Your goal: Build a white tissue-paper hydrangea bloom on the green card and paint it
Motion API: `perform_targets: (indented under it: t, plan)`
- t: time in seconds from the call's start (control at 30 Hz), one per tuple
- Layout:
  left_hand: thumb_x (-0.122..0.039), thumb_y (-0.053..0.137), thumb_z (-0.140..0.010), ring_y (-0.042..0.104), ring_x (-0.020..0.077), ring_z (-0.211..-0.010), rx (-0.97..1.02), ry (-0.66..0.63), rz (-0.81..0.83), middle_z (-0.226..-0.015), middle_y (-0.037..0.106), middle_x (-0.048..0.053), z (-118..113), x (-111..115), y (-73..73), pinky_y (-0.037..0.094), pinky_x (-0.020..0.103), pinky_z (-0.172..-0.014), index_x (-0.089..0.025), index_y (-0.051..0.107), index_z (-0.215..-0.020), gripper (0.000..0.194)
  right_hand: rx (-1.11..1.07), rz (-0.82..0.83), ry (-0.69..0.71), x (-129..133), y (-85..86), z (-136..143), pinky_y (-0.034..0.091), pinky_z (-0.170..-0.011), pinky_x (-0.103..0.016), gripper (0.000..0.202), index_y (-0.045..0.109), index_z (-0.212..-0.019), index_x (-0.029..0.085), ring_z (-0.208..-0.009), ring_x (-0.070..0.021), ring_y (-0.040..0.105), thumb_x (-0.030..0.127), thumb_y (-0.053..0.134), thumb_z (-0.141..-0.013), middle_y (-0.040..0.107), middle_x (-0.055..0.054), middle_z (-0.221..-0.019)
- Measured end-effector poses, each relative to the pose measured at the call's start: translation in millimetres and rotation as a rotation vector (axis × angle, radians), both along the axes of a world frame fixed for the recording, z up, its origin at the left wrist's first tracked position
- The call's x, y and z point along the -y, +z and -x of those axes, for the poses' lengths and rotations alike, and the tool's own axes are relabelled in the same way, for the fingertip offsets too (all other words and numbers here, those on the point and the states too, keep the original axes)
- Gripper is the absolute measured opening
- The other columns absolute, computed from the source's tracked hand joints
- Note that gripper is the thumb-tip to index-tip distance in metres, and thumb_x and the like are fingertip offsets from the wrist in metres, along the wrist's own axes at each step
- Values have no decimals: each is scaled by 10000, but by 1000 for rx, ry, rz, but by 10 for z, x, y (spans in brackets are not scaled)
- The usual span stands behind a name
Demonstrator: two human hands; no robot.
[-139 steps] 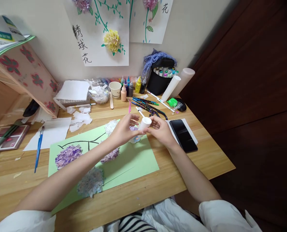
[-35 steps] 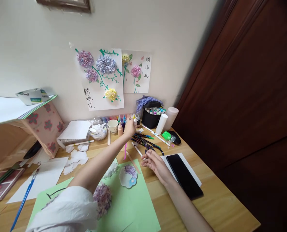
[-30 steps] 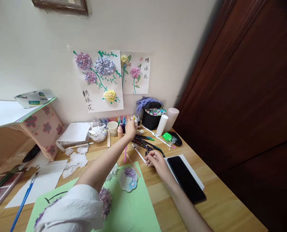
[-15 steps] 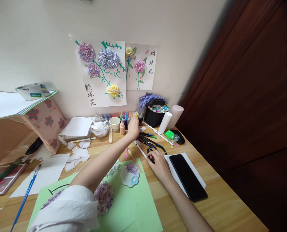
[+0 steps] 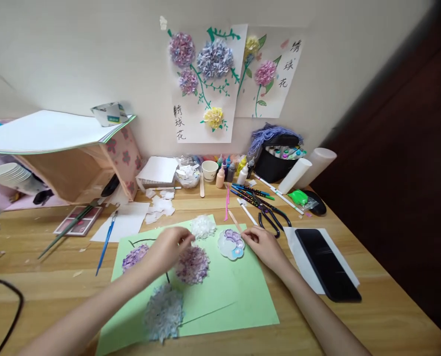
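Note:
My left hand [image 5: 177, 243] hovers over the green sheet [image 5: 223, 306], beside a purple paper flower [image 5: 193, 265]. Its fingers are pinched together, and what they hold, if anything, is blurred. With closed fingertips, my right hand [image 5: 264, 245] grips the lower end of a wooden craft stick [image 5: 235, 221] at the edge of a flower-shaped palette [image 5: 225, 245] with purple and blue paint. A white paper flower [image 5: 203, 226] lies at the sheet's top edge. Lower down is a pale blue flower [image 5: 164, 312]; another purple flower [image 5: 134, 257] is partly behind my left arm.
Scissors [image 5: 270, 215] and several pens lie beyond my right hand, with a phone [image 5: 327, 264] to the right. Paint bottles [image 5: 220, 177], a paper cup [image 5: 209, 170] and a black marker bag [image 5: 270, 165] line the wall. A blue paintbrush [image 5: 107, 242] rests at left.
My left hand has come back from the paint bottles to above the green sheet. My right hand has left the scissors for the craft stick by the palette. The view has swung left.

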State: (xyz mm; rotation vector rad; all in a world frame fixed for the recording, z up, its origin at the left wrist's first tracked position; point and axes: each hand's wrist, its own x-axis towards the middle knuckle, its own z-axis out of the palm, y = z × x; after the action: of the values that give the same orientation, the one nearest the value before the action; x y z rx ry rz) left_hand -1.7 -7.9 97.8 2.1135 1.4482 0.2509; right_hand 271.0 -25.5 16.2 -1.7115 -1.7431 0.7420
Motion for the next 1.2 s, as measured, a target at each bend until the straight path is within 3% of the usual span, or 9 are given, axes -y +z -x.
perform_targets:
  t: [0.2,0.43,0.53,0.63,0.77,0.83,0.97,1.13,1.2]
  plan:
    - [-247,458,-834,590,162,-616,114,-77,141,-664,674,29,-121,425,-83,378,243,-591,-178,648,-638,282,-19,72,-27,-97,-7,132,402,-622,-301,197,654,-673,177,-644,-192,567,354,583,-721,642,-40,-660]
    - [-208,453,-819,570,162,-571,179,-62,84,-605,644,35,-256,390,-38,386,254,-609,-175,596,-545,311,-117,126,-65,-81,29,99,410,-565,-281,271,623,-616,161,-584,-179,576,421,594,-686,659,-51,-619]
    - [-272,426,-855,588,192,-679,225,-37,19,-677,651,54,-259,346,-68,397,274,-670,-177,608,-594,333,-159,108,-51,-83,181,131,399,-543,-277,329,592,-613,164,-545,-162,538,485,584,-684,616,-35,-567]
    - [-414,407,-877,576,187,-690,354,28,136,-705,646,52,-163,318,-114,416,278,-673,-160,622,-673,390,-201,86,5,-119,386,332,394,-550,-272,348,601,-624,158,-556,-150,519,503,604,-673,615,-34,-589]
    - [-578,546,-757,599,171,-712,771,224,416,-730,656,49,180,352,-177,477,282,-715,-126,646,-730,464,-242,52,125,-204,602,863,385,-539,-261,338,590,-617,157,-562,-141,506,488,609,-681,595,-26,-592]
    - [-611,644,-652,616,171,-732,946,388,450,-740,659,49,444,406,-204,501,292,-744,-117,657,-721,499,-224,52,219,-260,648,1204,375,-512,-247,327,589,-622,154,-543,-133,501,469,591,-712,593,-24,-586]
    - [-589,747,-523,619,156,-659,1064,689,359,-653,644,28,1089,556,-268,535,300,-708,-109,659,-668,510,-67,-74,483,-452,629,1955,396,-522,-225,315,624,-678,141,-571,-128,552,412,526,-805,643,-33,-634]
    - [-563,756,-533,625,135,-653,1091,885,246,-648,667,19,1912,774,-426,544,257,-713,-110,670,-669,481,65,-180,695,-882,519,2861,408,-563,-234,388,668,-805,114,-610,-131,580,319,358,-917,669,-65,-702]
    - [-542,765,-539,638,143,-665,1102,964,200,-686,697,36,2165,867,-498,548,243,-684,-113,680,-677,459,147,-250,813,-1037,469,3153,411,-628,-243,289,670,-839,109,-696,-140,589,239,420,-900,676,-83,-786]
